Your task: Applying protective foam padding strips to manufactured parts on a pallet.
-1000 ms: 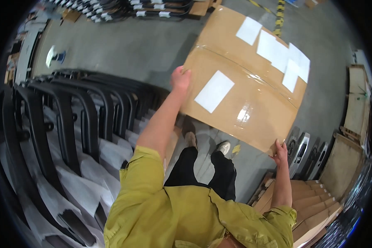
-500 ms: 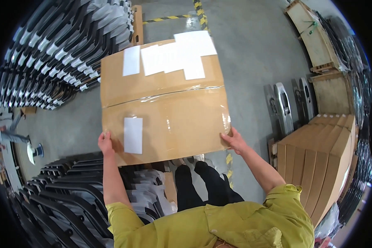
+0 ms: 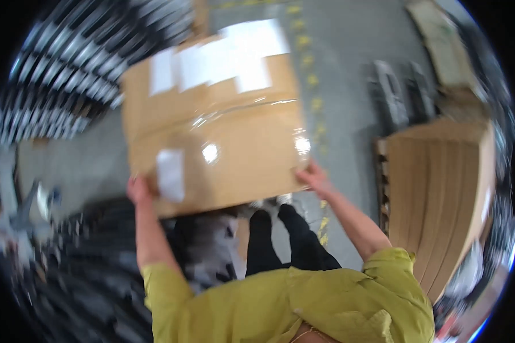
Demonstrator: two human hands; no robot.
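Note:
A large flat cardboard box is held out in front of me, above the floor. Clear tape runs across its middle seam, and several white paper sheets lie on its far half. Another white label sits near its left near corner. My left hand grips the left near edge, thumb on top. My right hand holds the right near edge the same way. The fingers beneath the box are hidden.
Stacked black frames with white wrapping stand at the far left, with more black frames at the near left. Several tall cardboard cartons stand on a pallet at right. Beyond them are grey pallet-jack-like forks. Yellow floor tape runs alongside the box.
The box has shifted up and slightly left in view, with both hands still on it. The surroundings have turned and blurred; the cartons at right appear higher.

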